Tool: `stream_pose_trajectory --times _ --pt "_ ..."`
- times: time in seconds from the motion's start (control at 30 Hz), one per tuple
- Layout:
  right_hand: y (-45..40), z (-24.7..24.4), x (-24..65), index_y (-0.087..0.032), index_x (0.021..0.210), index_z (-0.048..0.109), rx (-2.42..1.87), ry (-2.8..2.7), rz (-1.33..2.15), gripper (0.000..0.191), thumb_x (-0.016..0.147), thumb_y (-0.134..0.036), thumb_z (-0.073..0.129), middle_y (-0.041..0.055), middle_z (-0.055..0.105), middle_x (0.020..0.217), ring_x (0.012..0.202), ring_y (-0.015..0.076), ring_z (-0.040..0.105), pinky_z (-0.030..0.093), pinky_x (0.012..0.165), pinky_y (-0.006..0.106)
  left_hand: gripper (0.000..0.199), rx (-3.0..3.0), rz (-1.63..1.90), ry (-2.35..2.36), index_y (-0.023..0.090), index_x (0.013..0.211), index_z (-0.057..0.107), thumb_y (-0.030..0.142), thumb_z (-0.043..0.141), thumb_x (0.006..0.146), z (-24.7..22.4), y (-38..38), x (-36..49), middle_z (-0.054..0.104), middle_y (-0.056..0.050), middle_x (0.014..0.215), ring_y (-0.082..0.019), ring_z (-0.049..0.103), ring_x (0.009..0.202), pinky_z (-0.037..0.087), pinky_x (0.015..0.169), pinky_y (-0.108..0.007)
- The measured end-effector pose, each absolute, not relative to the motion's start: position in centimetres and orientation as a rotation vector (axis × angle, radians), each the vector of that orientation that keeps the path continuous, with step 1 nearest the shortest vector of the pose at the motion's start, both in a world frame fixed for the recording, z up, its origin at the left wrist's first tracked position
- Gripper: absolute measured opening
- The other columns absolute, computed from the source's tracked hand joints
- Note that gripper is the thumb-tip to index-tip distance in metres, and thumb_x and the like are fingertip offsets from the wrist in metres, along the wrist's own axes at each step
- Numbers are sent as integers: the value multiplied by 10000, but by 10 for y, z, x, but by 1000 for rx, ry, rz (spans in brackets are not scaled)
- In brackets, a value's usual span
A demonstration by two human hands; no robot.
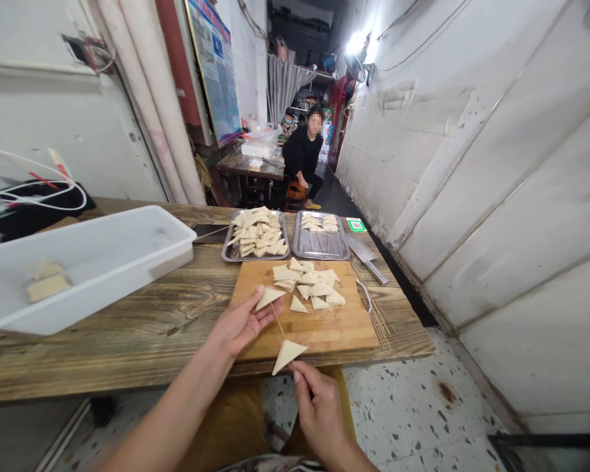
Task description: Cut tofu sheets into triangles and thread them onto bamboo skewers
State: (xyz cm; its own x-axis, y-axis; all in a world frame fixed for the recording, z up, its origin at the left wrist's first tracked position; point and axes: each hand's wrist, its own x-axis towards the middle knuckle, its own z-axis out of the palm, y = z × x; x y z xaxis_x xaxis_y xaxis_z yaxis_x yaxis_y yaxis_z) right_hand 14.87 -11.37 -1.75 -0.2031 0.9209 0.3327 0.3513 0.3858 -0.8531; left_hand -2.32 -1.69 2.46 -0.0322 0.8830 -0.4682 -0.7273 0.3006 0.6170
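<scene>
My left hand (243,322) holds a pale triangular piece (269,298) between thumb and fingers, over the left part of the wooden cutting board (324,331). The tip of a thin skewer (278,322) meets that piece. My right hand (317,400) is closed on the skewer's lower end, just past the board's front edge. Another triangular piece (288,355) is threaded on the skewer close to my right fingers. A heap of loose triangular pieces (319,288) lies at the back of the board, with one single triangle (298,305) in front of it.
Behind the board stand a metal tray (225,252) piled with skewered pieces and a second tray (319,250) with fewer. A cleaver (366,257) and bare skewers (381,321) lie right. A white bin (103,275) stands left. A seated person (302,154) and another person are farther back.
</scene>
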Motion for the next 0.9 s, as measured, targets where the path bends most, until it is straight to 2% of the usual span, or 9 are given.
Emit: stream_pose_trajectory --times 0.13,0.47,0.63,0.77,0.9 --pt "-115 -16 148 -196 1021 647 -1106 -1758 802 271 907 -199 401 55 699 876 739 145 650 498 712 205 82 224 1337 984 91 842 608 99 532 813 23 -17 -22 698 -123 834 -190 679 775 571 728 -321" --pt "-117 -15 146 -192 933 648 -1176 -1718 785 255 887 -186 397 33 675 753 677 144 637 475 638 196 103 278 1309 1066 81 805 620 84 518 816 26 -21 -11 697 -122 805 -193 681 742 575 715 -316" --pt "-111 -11 149 -174 922 644 -1208 -1688 728 251 888 -185 396 41 674 762 675 144 630 472 637 205 93 316 1239 1047 96 748 621 79 543 795 18 -32 9 695 -101 788 -189 678 741 573 704 -299" --pt "-105 -10 157 -159 938 639 -1208 -1670 687 241 888 -178 404 52 678 783 718 149 641 476 670 210 118 377 1118 1014 84 806 647 117 533 809 14 -38 26 695 -136 833 -186 668 734 571 647 -281" --pt "-98 -20 170 -141 988 629 -1206 -1626 623 237 887 -173 417 68 690 817 705 148 639 471 663 214 161 462 1099 969 86 887 650 153 514 830 17 -33 32 693 -139 878 -184 664 753 564 670 -284"
